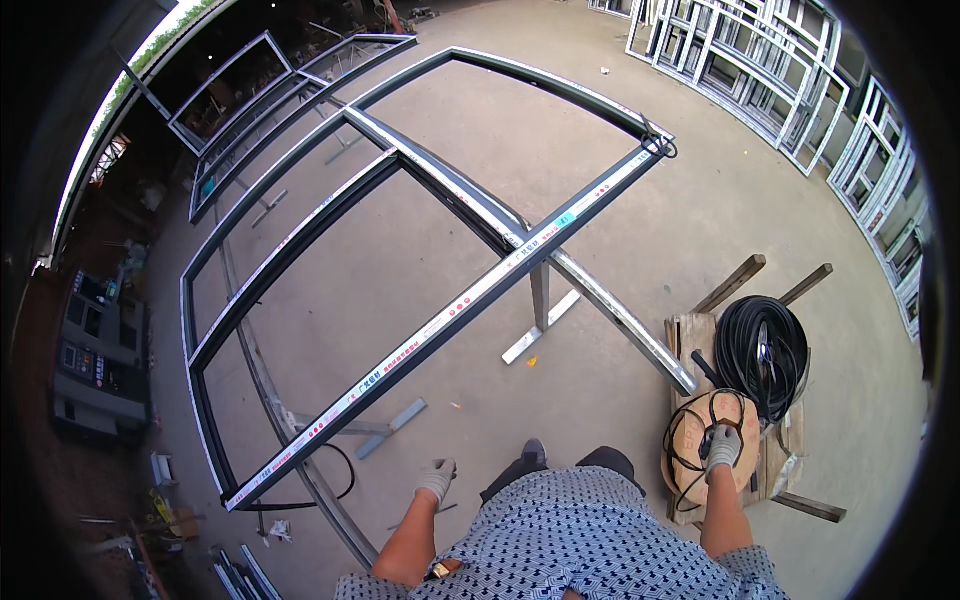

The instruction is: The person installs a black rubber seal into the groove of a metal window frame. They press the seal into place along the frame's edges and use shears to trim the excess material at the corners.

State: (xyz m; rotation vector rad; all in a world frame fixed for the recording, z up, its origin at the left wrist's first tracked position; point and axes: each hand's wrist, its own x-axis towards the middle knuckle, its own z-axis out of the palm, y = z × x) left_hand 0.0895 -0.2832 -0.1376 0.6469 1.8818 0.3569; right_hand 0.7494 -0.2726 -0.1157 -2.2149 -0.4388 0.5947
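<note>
My right hand (722, 447), in a grey glove, reaches down onto a round brown spool (690, 470) wound with black rubber strip and grips the strip. Behind the spool lies a large black coil of rubber strip (762, 352) on a small wooden pallet (692, 335). My left hand (437, 479), also gloved, hangs closed beside my leg; whether it holds something small I cannot tell. In front of me a big dark metal window frame (430, 330) rests flat on steel stands (540, 300) above the concrete floor.
More frames lean against the wall at the back right (770, 60) and lie at the back left (260, 110). A grey machine with control panels (95, 370) stands at the left. Offcuts and scraps (240, 570) lie on the floor by my left foot.
</note>
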